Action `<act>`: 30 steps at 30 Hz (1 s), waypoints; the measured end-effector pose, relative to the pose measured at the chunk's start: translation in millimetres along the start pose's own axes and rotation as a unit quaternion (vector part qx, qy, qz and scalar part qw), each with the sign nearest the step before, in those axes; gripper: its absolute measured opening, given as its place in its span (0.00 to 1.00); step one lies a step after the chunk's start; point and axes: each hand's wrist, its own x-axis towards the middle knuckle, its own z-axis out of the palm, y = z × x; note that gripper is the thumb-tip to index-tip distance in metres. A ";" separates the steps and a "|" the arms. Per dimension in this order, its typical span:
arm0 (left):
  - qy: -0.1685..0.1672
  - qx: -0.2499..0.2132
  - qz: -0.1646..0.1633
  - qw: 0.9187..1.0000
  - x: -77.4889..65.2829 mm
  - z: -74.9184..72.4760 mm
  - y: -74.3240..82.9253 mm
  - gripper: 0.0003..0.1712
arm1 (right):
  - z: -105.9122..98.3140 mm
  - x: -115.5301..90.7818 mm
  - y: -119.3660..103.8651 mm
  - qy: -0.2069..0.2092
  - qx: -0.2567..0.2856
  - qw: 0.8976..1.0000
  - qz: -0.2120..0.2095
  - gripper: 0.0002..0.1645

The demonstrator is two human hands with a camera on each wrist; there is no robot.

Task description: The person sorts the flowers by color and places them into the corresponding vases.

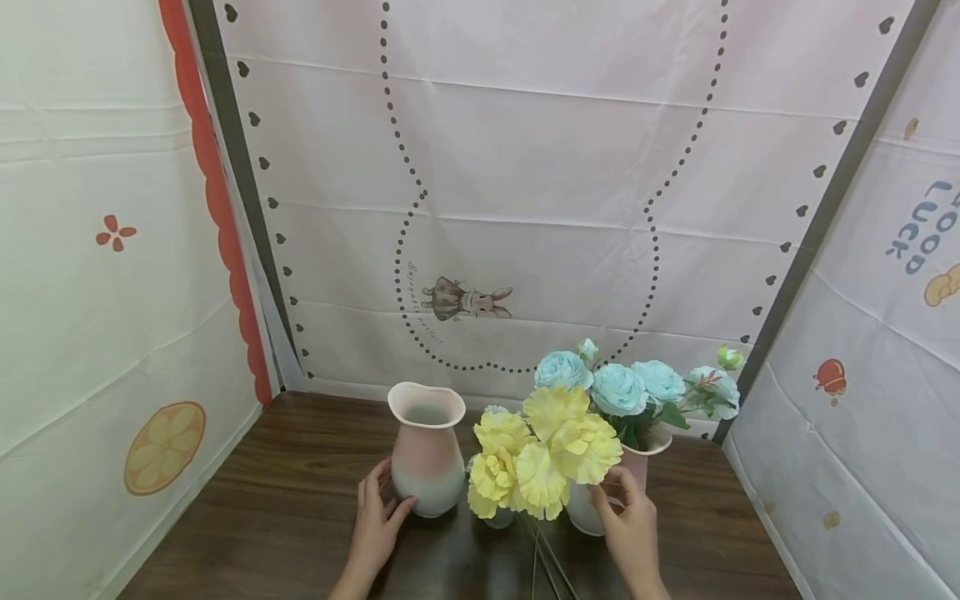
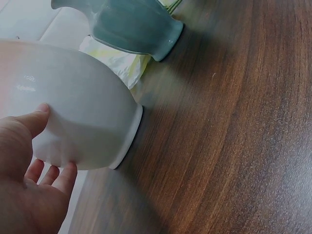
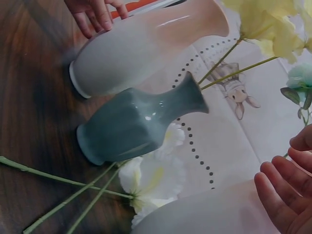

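A pink-and-white vase (image 1: 427,467) stands upright on the left of the table, its wavy mouth showing no flowers. My left hand (image 1: 375,521) holds its lower side, thumb (image 2: 39,117) on the near face and fingertips (image 2: 68,173) round the other side. Beside a second pink-and-white vase (image 1: 585,510), which holds pale blue flowers (image 1: 618,389), is my right hand (image 1: 630,517). Its fingers (image 3: 280,180) are loosely bent, with nothing between them. A small teal vase (image 3: 129,126) stands between the two, mostly hidden in the head view behind yellow flowers (image 1: 551,458) whose stems enter its mouth.
White-and-yellow flowers (image 3: 151,180) lie by the teal vase, their long green stems (image 3: 92,185) stretched over the dark wooden table (image 1: 300,500) toward the front. Printed cloth (image 1: 525,167) hangs behind, with cloth walls on the left (image 1: 75,333) and right (image 1: 862,433).
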 end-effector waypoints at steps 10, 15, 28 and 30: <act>-0.003 0.001 -0.003 1.000 -0.1 -0.1 -0.4 0.44 | 6.7 -5.9 6.7 -0.038 -0.016 0.999 0.019 0.05; -0.002 0.003 -0.004 1.000 -0.4 0.0 -0.1 0.44 | 8.6 -7.6 11.8 -0.055 -0.018 0.998 0.024 0.03; -0.005 0.002 -0.012 1.000 -1.0 -0.4 2.4 0.43 | 13.9 -14.0 24.2 -0.086 -0.024 0.996 0.030 0.08; -0.004 0.002 -0.012 1.000 -1.4 -0.2 2.6 0.44 | 14.2 -14.9 24.8 -0.091 -0.026 0.995 0.036 0.09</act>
